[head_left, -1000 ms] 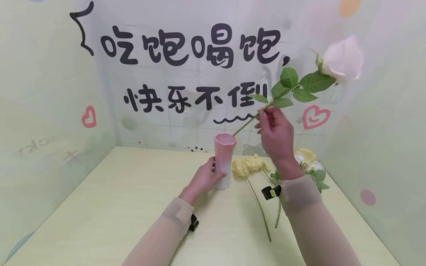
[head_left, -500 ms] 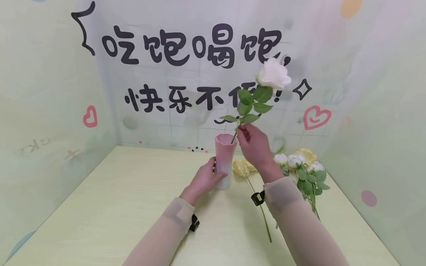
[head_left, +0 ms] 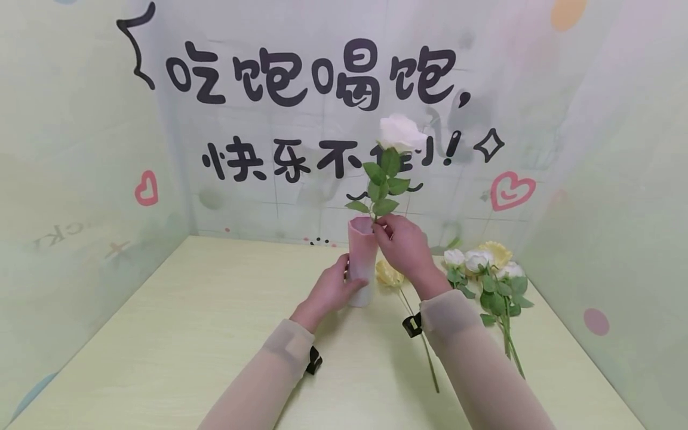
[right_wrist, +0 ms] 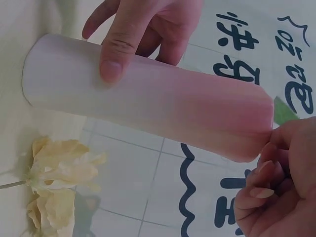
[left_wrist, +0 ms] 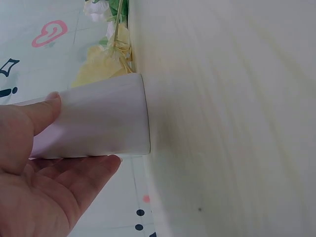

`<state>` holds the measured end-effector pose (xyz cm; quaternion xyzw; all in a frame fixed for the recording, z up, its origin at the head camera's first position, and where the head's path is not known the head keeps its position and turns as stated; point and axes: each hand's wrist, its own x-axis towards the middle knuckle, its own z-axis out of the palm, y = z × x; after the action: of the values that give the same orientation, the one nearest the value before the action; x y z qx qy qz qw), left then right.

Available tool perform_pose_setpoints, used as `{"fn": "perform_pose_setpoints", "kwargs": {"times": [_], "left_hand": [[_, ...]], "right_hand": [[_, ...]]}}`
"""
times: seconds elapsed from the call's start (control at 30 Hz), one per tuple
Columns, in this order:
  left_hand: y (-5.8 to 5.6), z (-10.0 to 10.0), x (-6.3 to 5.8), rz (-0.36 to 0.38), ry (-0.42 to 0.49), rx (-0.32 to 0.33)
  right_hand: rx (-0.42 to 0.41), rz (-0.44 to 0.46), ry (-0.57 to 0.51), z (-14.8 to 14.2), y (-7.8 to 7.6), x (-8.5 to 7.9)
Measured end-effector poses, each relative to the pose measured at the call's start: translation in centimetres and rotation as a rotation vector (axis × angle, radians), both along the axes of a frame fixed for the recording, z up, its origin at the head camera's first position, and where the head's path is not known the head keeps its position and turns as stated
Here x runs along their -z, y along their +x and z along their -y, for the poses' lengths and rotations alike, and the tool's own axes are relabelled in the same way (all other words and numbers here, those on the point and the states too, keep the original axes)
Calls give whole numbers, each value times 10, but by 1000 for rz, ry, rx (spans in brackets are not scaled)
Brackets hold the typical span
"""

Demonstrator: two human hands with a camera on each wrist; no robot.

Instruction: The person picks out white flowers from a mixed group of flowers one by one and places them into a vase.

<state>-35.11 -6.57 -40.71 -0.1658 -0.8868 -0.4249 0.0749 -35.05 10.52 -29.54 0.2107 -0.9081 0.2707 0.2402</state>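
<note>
A pink-to-white vase (head_left: 363, 263) stands upright on the table, and my left hand (head_left: 329, 292) grips it around its lower half. In the left wrist view the thumb (left_wrist: 47, 111) lies on one side of the vase and the fingers curve under the other. My right hand (head_left: 403, 245) pinches the stem of a white rose (head_left: 400, 132) right at the vase's rim. The rose stands nearly upright, with green leaves (head_left: 380, 182) just above the mouth. Its lower stem is hidden inside the vase. In the right wrist view my right fingertips (right_wrist: 266, 165) are against the rim.
Yellow flowers (head_left: 389, 273) lie on the table just right of the vase, partly behind my right arm. Farther right, white and yellow flowers with leafy stems (head_left: 500, 292) lie near the right wall. A printed backdrop (head_left: 279, 209) rises behind the table (head_left: 215, 310).
My right hand has moved left and down to the vase's rim, bringing the rose from a strong rightward lean to nearly upright as its stem slides deeper. My left hand and the vase stay put.
</note>
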Motion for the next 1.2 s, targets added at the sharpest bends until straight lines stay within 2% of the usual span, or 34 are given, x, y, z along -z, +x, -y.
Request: {"fn": "perform_pose_setpoints", "kwargs": {"times": [0.2, 0.47, 0.77, 0.97, 1.2], "left_hand": [[1, -1, -2, 7, -2, -7], [1, 0, -1, 17, 1, -7], [1, 0, -2, 32, 17, -8], [1, 0, -3, 32, 15, -10], [1, 1, -2, 54, 18, -15]], "right_hand": [[7, -7, 30, -1, 0, 0], [37, 21, -50, -1, 3, 0], [-32, 100, -149, -7, 7, 8], [-58, 110, -162, -11, 13, 13], [-57, 64, -135, -23, 22, 26]]}}
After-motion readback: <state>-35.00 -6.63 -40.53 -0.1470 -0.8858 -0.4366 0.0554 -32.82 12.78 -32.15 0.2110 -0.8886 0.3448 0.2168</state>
